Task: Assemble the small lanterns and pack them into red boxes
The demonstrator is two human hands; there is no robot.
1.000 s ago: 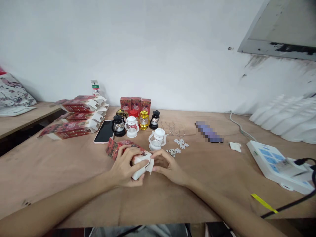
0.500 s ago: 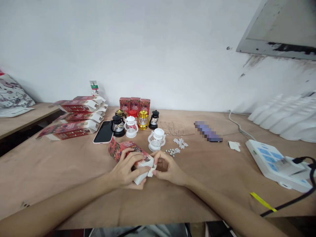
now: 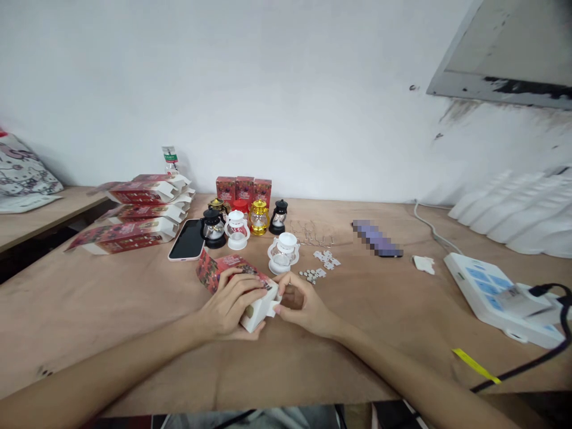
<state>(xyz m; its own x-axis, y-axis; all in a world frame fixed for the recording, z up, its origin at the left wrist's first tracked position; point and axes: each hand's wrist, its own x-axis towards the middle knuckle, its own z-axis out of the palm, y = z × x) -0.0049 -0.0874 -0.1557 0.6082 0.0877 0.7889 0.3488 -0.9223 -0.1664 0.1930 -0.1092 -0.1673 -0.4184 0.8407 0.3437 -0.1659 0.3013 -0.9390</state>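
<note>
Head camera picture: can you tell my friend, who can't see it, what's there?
A person's left hand grips a red box while the right hand pinches its white end flap, at a brown table. Small lanterns stand beyond it; more red boxes are stacked at left.

Red printed carton (image 3: 245, 267), slantwise, white end nearest, red far-end flap sticking out.

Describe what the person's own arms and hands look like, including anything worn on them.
Both the left hand and the right hand are ungloved. The forearms are slim and bare, with no sleeve, watch or bracelet in view and no clear markings. The fingers look slender; whether one bears a ring is too small to tell.
</note>
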